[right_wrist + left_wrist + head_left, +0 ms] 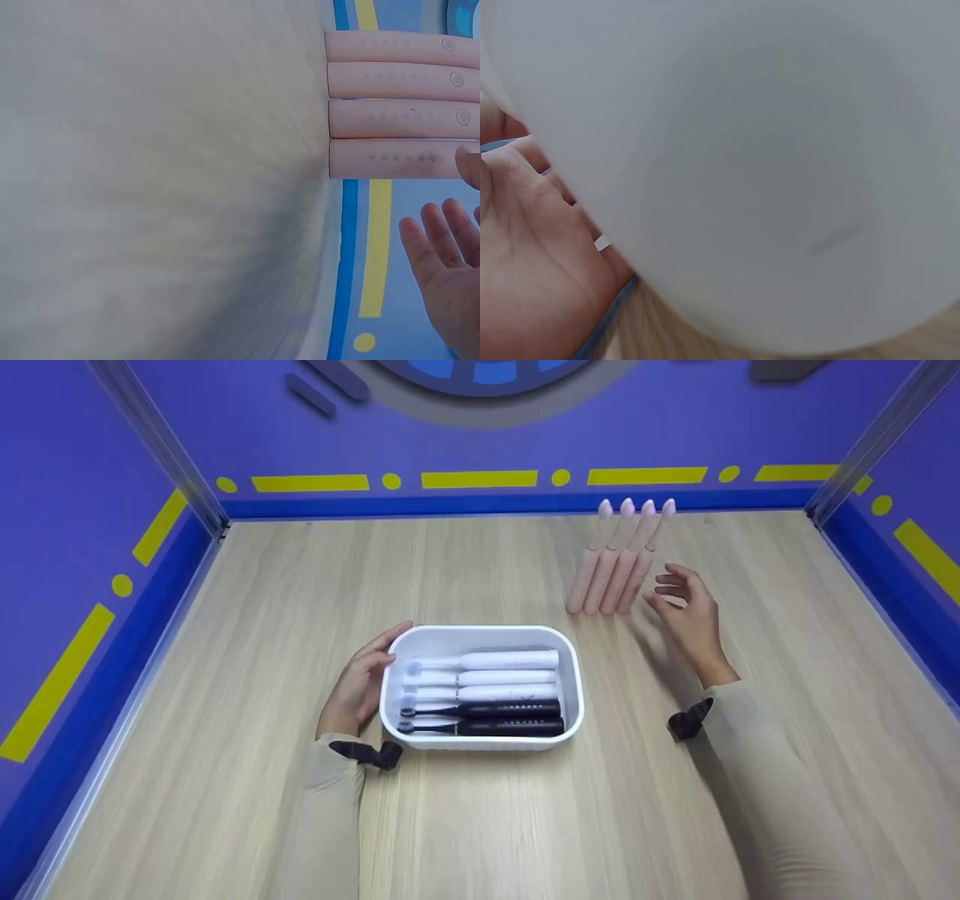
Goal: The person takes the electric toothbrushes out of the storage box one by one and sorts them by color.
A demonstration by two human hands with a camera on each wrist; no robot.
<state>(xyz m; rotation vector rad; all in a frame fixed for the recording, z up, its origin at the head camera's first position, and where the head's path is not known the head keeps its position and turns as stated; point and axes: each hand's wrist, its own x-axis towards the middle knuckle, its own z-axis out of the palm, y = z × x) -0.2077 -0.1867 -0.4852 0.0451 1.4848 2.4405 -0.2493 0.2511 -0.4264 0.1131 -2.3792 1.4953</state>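
Observation:
Several pink electric toothbrushes [609,581] stand upright in a row on the table, heads up. Just right of them is my right hand [691,615], fingers spread and slightly bent, holding nothing. In the right wrist view its thumb overlaps the nearest pink handle [397,159]; contact is unclear. My left hand [358,686] grips the left side of a white plastic bin [481,742], a digit on its rim. Inside lie white electric toothbrushes [510,660] and two black ones [510,727], heads to the left. The left wrist view shows the palm [540,262] beside the bin's wall; its fingertips are hidden.
The wood-grain table [480,825] runs to blue-purple panels with yellow marks [480,478] at the back and both sides. The pink toothbrushes stand behind and right of the bin.

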